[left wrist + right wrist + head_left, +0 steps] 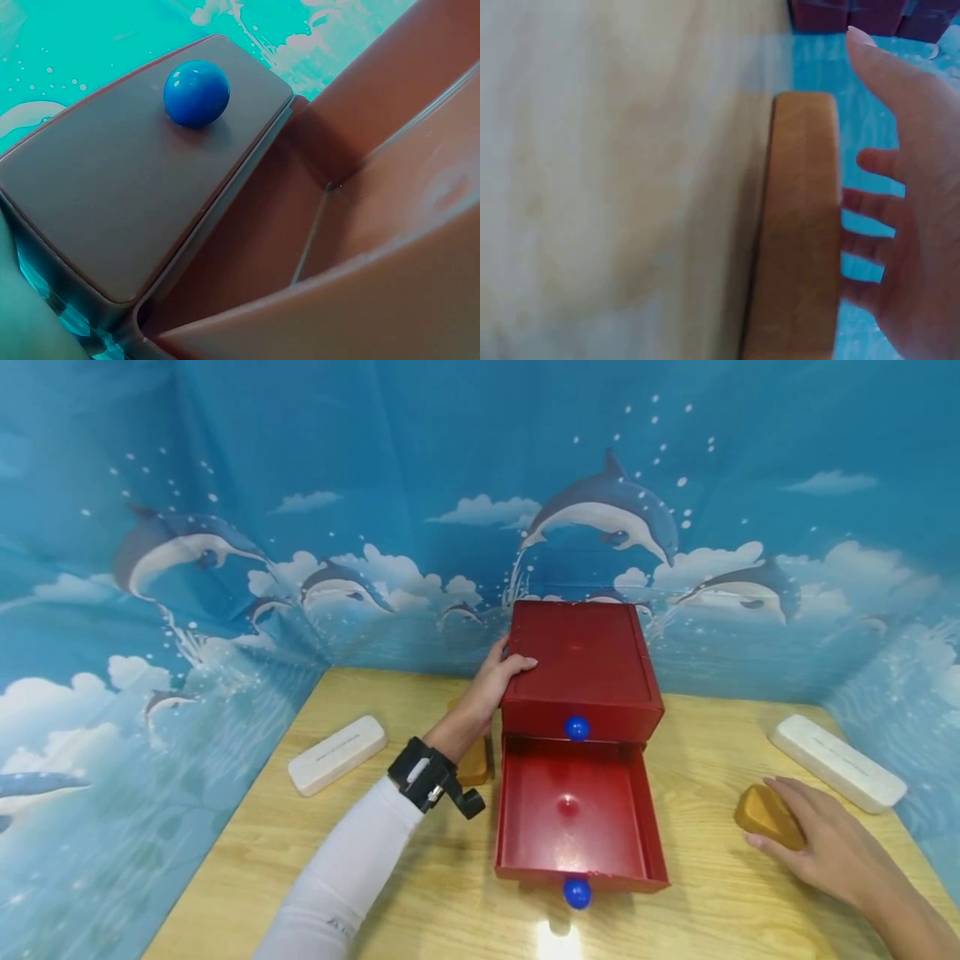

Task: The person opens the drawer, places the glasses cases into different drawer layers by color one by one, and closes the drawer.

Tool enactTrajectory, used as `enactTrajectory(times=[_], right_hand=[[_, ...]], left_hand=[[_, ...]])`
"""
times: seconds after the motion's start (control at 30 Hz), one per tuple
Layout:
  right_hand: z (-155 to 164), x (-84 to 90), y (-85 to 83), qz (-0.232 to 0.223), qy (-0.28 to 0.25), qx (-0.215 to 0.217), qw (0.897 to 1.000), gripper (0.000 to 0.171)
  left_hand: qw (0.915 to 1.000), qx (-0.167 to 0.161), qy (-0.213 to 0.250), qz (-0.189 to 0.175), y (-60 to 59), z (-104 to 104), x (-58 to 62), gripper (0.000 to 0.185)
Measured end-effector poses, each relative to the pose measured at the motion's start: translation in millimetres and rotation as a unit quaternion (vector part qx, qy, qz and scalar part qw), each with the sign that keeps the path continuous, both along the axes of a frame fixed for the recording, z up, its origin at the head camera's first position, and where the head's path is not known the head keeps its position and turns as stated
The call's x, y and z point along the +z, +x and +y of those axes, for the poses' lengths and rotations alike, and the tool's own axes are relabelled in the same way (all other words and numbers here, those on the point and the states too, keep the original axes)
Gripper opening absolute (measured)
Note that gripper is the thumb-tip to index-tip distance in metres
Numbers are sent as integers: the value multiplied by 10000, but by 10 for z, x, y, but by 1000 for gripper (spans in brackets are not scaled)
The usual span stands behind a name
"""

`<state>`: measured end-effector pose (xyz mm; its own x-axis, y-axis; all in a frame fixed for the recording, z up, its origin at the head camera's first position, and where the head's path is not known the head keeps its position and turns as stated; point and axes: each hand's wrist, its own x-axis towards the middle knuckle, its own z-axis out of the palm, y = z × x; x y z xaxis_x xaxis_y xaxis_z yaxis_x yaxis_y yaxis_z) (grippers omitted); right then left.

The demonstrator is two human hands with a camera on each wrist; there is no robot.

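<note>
On the far left of the table (247, 852) lies a white flat case (337, 754), not touched by anything. To the right of it comes my left arm in a white sleeve (352, 868), with a black camera mount (431, 777) strapped on the wrist. Just behind this wrist a brown block (476, 764) is partly hidden.

My left hand (498, 681) rests on the top left edge of the red drawer box (581, 668). The fingers lie over the edge of the lid and the thumb is at the side wall, so this grip is curled around the corner of the box.

The lower drawer (573, 814) is pulled out toward me, and I see nothing inside it. It has a blue knob (577, 893) on its front. The upper drawer is closed and has its own blue knob (577, 727), which the left wrist view shows from very close (196, 93).

Further right, my right hand (817, 839) lies on a tan wooden block (768, 817) that sits on the table, well apart from the box. In the right wrist view the fingers (877, 206) are spread and nearly straight, reaching over the block (799, 225), not closed around it.

At the far right lies a second white case (836, 762), near the block but not touching.
</note>
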<state>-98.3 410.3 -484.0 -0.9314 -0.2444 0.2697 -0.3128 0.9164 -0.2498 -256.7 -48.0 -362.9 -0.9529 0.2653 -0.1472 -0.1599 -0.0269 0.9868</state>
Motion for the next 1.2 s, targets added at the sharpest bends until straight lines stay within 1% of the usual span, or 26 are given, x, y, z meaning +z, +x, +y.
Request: enactTrajectory(times=[0.03, 0.13, 0.23, 0.27, 0.3, 0.43, 0.57, 0.67, 0.8, 0.93, 1.03, 1.2], right_hand=[[17, -21, 0, -67, 112, -85, 9999, 87], [60, -59, -4, -534, 397, -372, 9971, 90], [108, -84, -17, -959, 459, -547, 9928, 92], [127, -91, -23, -1073, 436, -546, 9918, 93], [145, -100, -28, -1095, 380, -510, 9919, 93], [197, -137, -44, -1010, 233, -306, 9941, 95], [217, -166, -50, -943, 336, -366, 9943, 96], [221, -177, -56, -741, 270, -391, 9961, 95], [225, -177, -68, -466, 82, -290, 9985, 93], [232, -178, -65, -446, 28, -267, 9986, 92], [234, -178, -57, -352, -44, -225, 9991, 90], [198, -115, -46, -403, -244, -165, 9988, 82]], left_hand=[[10000, -7, 9, -4, 2, 0, -4, 85], [10000, 7, 8, -13, 1, 1, -11, 85], [10000, 17, 6, -28, -2, -2, -11, 84], [10000, 19, 9, -32, -1, -2, -9, 84], [10000, 14, 20, -30, 1, -2, -6, 84], [10000, -21, 28, -12, 8, 3, 2, 85], [10000, -47, 36, 11, 5, 10, 3, 85], [10000, -2, 66, 0, -1, 13, 5, 84], [9999, 38, 94, 14, -16, 13, 17, 83], [10000, 6, 53, -16, -14, 15, 32, 83], [10000, -1, 26, -54, -12, 14, 28, 83], [10000, 50, 41, -67, 5, 8, 8, 83]])
